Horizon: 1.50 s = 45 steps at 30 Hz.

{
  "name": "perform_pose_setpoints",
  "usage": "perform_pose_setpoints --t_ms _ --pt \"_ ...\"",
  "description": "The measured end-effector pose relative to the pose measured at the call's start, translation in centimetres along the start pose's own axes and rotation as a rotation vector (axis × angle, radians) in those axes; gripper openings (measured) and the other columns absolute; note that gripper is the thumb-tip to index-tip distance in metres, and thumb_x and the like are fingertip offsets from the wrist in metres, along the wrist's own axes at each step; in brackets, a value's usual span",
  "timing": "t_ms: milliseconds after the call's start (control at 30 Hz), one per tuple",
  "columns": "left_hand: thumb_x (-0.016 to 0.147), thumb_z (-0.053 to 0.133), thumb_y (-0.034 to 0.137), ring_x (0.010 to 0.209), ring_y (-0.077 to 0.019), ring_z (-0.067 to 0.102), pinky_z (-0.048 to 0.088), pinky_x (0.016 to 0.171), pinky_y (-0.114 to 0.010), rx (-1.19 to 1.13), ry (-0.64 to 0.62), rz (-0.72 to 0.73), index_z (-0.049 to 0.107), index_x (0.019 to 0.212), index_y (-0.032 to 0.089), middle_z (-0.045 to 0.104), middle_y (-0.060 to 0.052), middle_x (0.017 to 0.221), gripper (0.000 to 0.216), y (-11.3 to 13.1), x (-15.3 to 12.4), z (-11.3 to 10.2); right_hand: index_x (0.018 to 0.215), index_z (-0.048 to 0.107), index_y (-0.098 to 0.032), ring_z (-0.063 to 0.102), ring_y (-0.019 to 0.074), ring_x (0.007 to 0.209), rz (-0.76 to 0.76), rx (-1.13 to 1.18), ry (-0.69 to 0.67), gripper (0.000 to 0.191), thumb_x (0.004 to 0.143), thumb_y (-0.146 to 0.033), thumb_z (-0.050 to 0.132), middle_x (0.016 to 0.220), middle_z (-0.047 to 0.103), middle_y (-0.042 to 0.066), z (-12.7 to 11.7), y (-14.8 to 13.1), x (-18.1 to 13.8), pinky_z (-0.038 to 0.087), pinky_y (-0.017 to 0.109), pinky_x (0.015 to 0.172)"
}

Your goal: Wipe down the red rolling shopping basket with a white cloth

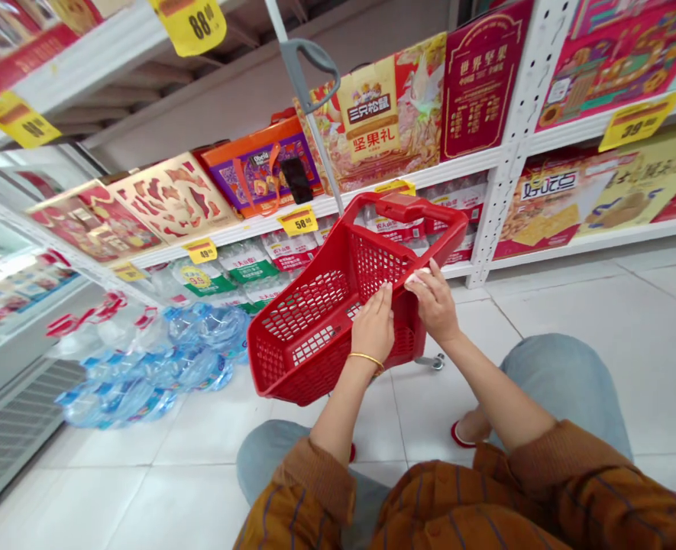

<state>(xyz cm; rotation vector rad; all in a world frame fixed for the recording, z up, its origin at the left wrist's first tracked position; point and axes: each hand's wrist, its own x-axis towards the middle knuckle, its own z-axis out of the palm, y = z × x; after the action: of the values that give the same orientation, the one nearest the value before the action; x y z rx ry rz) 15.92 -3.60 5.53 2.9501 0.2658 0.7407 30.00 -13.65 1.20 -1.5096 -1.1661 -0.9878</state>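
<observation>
A red plastic shopping cart [308, 344] with perforated walls stands in front of me, its handle [406, 206] toward the shelf. My left hand [373, 325], with a gold bracelet [366, 357] at the wrist, rests on the near rim, its fingers together and closed over the edge. Further right along that rim is my right hand [434, 300]. Its fingers are closed on a small white wipe [418, 275], pressed against the red plastic. A metal caster [434, 362] shows beneath the cart.
Shelves with gift boxes [372, 122] and bottled-water packs [249, 263] stand behind the cart. Large water bottles [143, 367] lie on the floor at left. A pole with a grey handle [312, 69] rises behind the cart. My bent knees [567, 389] flank it.
</observation>
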Motion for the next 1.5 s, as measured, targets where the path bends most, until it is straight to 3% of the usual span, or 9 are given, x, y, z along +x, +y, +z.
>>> perform_pose_setpoints --t_ms 200,367,533,667,833,1133,1500 --pt "0.092 0.035 0.010 0.139 -0.0204 0.039 0.041 0.112 -0.040 0.023 -0.118 0.114 0.024 0.149 0.011 0.042 -0.016 0.149 0.059 -2.2 1.6 -0.1 0.110 0.065 -0.020 0.039 0.0235 0.139 0.117 0.044 -0.031 0.026 0.097 -0.018 0.043 0.125 0.060 0.010 0.8 0.1 0.4 0.042 0.049 0.112" --pt "0.092 0.033 0.007 0.145 -0.0227 0.025 0.036 0.116 -0.042 0.140 -0.074 0.191 0.018 0.150 0.009 0.032 -0.018 0.154 0.061 -3.4 1.9 0.9 0.120 0.061 -0.019 0.028 0.0240 0.145 0.208 0.070 -0.030 0.031 0.097 -0.018 0.039 0.140 0.051 0.012 1.9 -0.1 -0.5 0.040 0.049 0.113" --pt "0.090 0.035 0.005 0.146 -0.0256 0.017 0.033 0.117 -0.046 0.258 -0.081 0.276 0.019 0.149 0.005 0.030 -0.021 0.154 0.062 -4.3 1.7 1.2 0.125 0.057 -0.019 0.024 0.0262 0.146 0.319 0.053 0.056 0.034 0.098 -0.025 0.039 0.149 0.038 0.014 4.3 -0.7 -2.6 0.039 0.051 0.112" --pt "0.090 0.037 0.007 0.146 -0.0266 0.017 0.031 0.117 -0.048 0.330 -0.100 0.320 0.025 0.148 0.008 0.029 -0.020 0.155 0.059 -4.7 1.6 1.3 0.123 0.060 -0.021 0.037 0.0248 0.139 0.402 -0.017 0.124 0.033 0.097 -0.030 0.041 0.134 0.052 0.012 5.9 -1.6 -4.1 0.042 0.048 0.110" --pt "0.092 0.037 0.011 0.145 -0.0253 0.022 0.027 0.119 -0.045 0.400 -0.107 0.315 0.032 0.146 0.007 0.029 -0.018 0.155 0.055 -4.5 1.9 1.8 0.118 0.063 -0.023 0.051 0.0209 0.121 0.383 -0.040 0.198 0.031 0.098 -0.030 0.040 0.117 0.060 0.009 7.1 -2.5 -4.1 0.045 0.042 0.106" --pt "0.094 0.038 0.014 0.147 -0.0251 0.013 0.022 0.120 -0.044 0.516 -0.145 0.328 0.030 0.147 0.005 0.021 -0.017 0.157 0.055 -4.8 2.8 2.1 0.120 0.060 -0.022 0.051 0.0233 0.116 0.490 -0.031 0.117 0.035 0.099 -0.035 0.036 0.119 0.062 0.010 8.9 -1.5 -4.1 0.039 0.044 0.106" --pt "0.091 0.045 0.010 0.147 -0.0282 0.005 0.024 0.119 -0.048 0.584 -0.367 0.500 0.034 0.145 0.004 0.019 -0.018 0.157 0.056 -8.1 4.2 0.1 0.113 0.063 -0.020 0.052 0.0245 0.103 0.616 -0.029 0.065 0.026 0.095 -0.023 0.045 0.114 0.058 0.011 10.9 -1.6 -7.8 0.046 0.043 0.094"
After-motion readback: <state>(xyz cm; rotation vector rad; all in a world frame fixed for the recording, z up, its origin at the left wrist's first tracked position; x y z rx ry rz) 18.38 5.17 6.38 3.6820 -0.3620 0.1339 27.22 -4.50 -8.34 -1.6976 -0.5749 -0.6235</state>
